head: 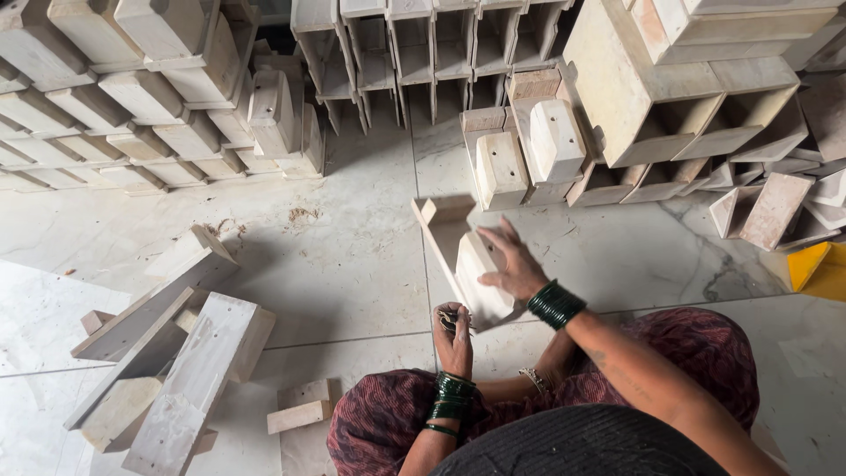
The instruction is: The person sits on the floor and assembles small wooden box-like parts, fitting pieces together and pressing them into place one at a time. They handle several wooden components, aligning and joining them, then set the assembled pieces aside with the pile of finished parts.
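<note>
Right hand [513,264] is lying open, fingers spread, pressing flat on the pale wooden piece [480,278] standing tilted on the marble floor [352,256] just ahead of the knees. Left hand [453,339] is sitting just near-left of it, clenched around a small dark bunch [452,319], contents unclear. The piece's long axis is running far-left to near-right, and the right hand is the one in contact.

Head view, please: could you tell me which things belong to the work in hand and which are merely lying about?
In hand:
- wooden frame piece, under the right hand
- small dark bits in the left hand

Lying about:
- loose planks
- small offcut
- stacked wooden boxes
- yellow object
</note>
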Tool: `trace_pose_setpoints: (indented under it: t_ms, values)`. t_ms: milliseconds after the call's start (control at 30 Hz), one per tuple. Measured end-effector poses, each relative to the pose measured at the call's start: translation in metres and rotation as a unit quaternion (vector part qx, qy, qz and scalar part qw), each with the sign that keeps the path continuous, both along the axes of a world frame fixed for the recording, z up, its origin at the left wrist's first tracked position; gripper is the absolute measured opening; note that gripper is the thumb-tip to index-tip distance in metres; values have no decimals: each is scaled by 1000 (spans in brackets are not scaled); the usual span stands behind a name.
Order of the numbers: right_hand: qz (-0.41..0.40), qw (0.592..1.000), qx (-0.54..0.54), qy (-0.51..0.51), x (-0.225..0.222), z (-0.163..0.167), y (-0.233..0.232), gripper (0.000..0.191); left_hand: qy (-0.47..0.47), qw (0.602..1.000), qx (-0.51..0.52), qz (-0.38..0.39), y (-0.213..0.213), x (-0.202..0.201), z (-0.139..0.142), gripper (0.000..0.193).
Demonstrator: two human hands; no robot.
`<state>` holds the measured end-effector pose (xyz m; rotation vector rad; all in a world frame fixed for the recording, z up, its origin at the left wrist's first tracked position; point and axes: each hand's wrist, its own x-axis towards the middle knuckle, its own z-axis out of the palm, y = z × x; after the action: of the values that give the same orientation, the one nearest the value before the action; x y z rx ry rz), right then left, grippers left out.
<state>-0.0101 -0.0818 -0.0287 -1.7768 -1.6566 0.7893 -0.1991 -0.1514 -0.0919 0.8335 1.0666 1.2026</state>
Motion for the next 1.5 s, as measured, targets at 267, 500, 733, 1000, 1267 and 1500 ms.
trace_pose_setpoints:
  t_ms: [267,500,733,1000,1267,1500]
  values:
    - [-103,976,-18,-192,47,61,134,92,8,999,19,-44,-4,1,1,20]
    - [-117,924,56,-360,37,18,146,90,-17,996,-12,-83,-14,-5,14,22]
    - [-129,921,97,-356,51,14,164,84,72,986,-18,-150,-28,-2,38,17]
    - [-70,953,32,-293,64,30,168,94,232,944,131,-197,-15,-1,22,15]
    - [93,956,159,-229,121,61,-19,57,477,807,258,-234,-22,-9,-10,30]
    - [-43,976,51,-206,188,99,-184,46,397,769,134,-482,-40,-27,-18,36]
